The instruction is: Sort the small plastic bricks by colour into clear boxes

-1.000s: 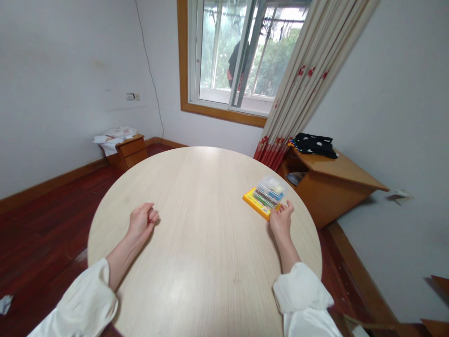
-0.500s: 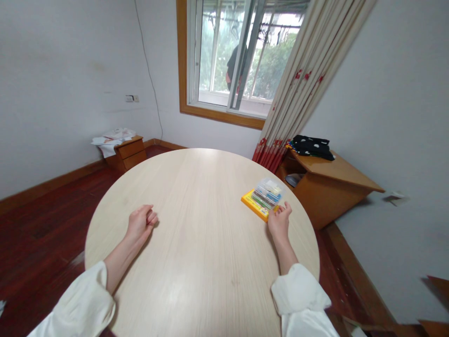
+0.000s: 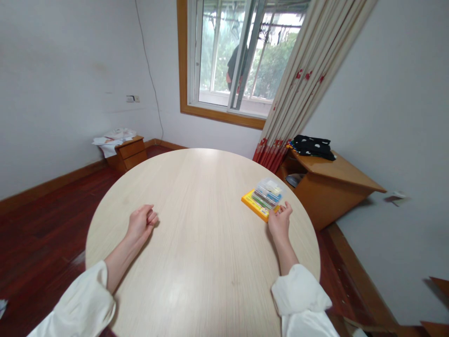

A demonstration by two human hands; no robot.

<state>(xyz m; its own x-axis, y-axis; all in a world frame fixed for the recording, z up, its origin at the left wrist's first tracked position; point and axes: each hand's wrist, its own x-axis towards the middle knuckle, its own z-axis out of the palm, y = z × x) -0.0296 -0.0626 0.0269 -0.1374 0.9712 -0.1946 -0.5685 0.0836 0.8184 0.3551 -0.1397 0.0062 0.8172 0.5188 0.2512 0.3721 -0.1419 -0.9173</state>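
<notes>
- The right hand rests on the round table, and its fingertips touch the near corner of the small box. The fingers are curled on that corner. I cannot tell if they pinch it or only press on it.
- The box sits on the table close to the table's right edge, on the side by the desk.
- The left hand lies on the table far to the left of the box. It is curled into a loose fist and holds nothing.
- What could go wrong: the box is near the table's edge. A push the wrong way could slide it off onto the floor.
- The table top looks smooth, so I think the box could slip easily.
- A grip on just one corner is weak. The box could tip or drop if it is lifted that way.
- If the lid pops open, the little things inside could spill out.
- The box is flat with straight sides. It has a clear plastic lid and a yellow bottom. Small colored sticks show through the lid.
- The table is round, pale wood with thin lines in it, and a bit shiny.
- The sleeves are white, soft and puffy.
- Past the table from the box, the desk is brown wood with a slanted top and a black dotted cloth on it.
</notes>
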